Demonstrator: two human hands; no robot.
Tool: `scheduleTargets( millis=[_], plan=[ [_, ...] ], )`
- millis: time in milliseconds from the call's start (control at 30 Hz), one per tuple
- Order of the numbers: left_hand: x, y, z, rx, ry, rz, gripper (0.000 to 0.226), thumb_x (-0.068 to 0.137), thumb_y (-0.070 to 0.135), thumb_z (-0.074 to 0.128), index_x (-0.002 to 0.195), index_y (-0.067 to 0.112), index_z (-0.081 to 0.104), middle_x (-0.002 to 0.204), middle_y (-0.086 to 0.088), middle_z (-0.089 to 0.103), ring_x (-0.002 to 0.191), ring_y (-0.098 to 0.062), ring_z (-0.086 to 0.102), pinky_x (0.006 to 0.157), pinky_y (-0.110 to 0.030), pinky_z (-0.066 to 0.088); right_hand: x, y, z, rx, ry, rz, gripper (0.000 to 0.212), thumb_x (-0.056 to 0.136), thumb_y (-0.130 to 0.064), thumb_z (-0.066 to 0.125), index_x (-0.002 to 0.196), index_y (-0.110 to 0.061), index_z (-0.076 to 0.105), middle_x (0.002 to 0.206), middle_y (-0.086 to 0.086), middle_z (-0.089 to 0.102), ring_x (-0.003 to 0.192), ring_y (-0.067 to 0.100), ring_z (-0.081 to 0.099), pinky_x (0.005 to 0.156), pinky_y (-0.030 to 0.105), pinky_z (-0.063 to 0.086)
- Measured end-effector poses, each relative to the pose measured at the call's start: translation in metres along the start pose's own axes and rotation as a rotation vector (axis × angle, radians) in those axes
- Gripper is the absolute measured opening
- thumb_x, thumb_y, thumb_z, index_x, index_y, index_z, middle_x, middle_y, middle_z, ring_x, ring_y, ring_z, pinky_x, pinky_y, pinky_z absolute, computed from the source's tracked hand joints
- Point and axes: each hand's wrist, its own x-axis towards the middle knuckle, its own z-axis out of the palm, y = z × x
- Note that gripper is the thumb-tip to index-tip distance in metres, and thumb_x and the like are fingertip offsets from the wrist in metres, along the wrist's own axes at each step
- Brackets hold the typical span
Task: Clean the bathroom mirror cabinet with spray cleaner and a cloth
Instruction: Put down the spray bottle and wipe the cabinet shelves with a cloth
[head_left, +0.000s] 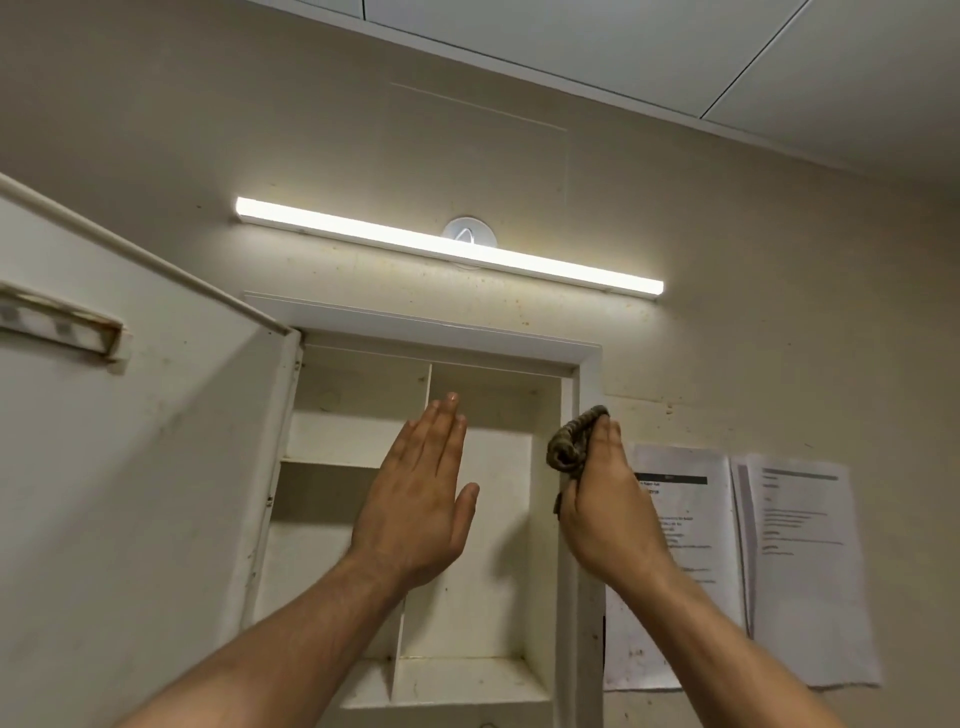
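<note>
The white wall cabinet (582, 358) stands open in front of me, its shelves bare and stained. Its door (135, 467) is swung out to the left, showing its inner side. My left hand (421, 499) is raised flat, fingers together and pointing up, in front of the middle divider and holding nothing. My right hand (602, 499) grips a bunched grey-brown cloth (571, 441) against the cabinet's right frame. No spray bottle is in view.
A lit tube lamp (447, 244) hangs on the beige wall above the cabinet. Printed paper sheets (779, 561) are stuck on the wall right of the cabinet. The ceiling panels run close overhead.
</note>
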Motion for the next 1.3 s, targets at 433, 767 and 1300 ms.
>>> scheduleTargets(
  millis=[433,767,1300],
  plan=[
    [-0.011,0.009,0.001,-0.015,0.010,-0.040,0.078,0.102,0.047,0.031,0.163,0.003,0.010,0.171,-0.017,-0.010,0.159,-0.028,-0.010,0.129,-0.050,0.007,0.050,-0.015,-0.004,-0.219,0.111,-0.199,0.074,0.103,-0.011,0.037,0.163,-0.015,-0.006,0.169,0.006,-0.021,0.156,0.028,-0.015,0.127,0.044,0.006],
    [-0.061,0.027,-0.004,-0.006,-0.167,-0.124,0.082,0.104,0.049,0.027,0.160,0.001,-0.009,0.165,-0.018,-0.031,0.154,-0.029,-0.028,0.129,-0.045,-0.005,-0.071,0.022,0.031,-0.403,-0.038,-0.154,0.084,0.096,-0.002,0.037,0.157,-0.011,-0.020,0.159,0.012,-0.041,0.148,0.029,-0.036,0.121,0.042,-0.015],
    [-0.091,0.028,0.003,0.054,-0.238,-0.096,0.080,0.102,0.052,0.013,0.160,0.000,-0.006,0.167,-0.018,-0.026,0.155,-0.028,-0.024,0.129,-0.046,-0.003,-0.067,0.004,0.012,-0.745,-0.122,-0.286,0.068,0.098,-0.018,0.021,0.160,0.001,0.001,0.168,0.022,-0.012,0.156,0.039,-0.008,0.121,0.050,-0.013]
  ],
)
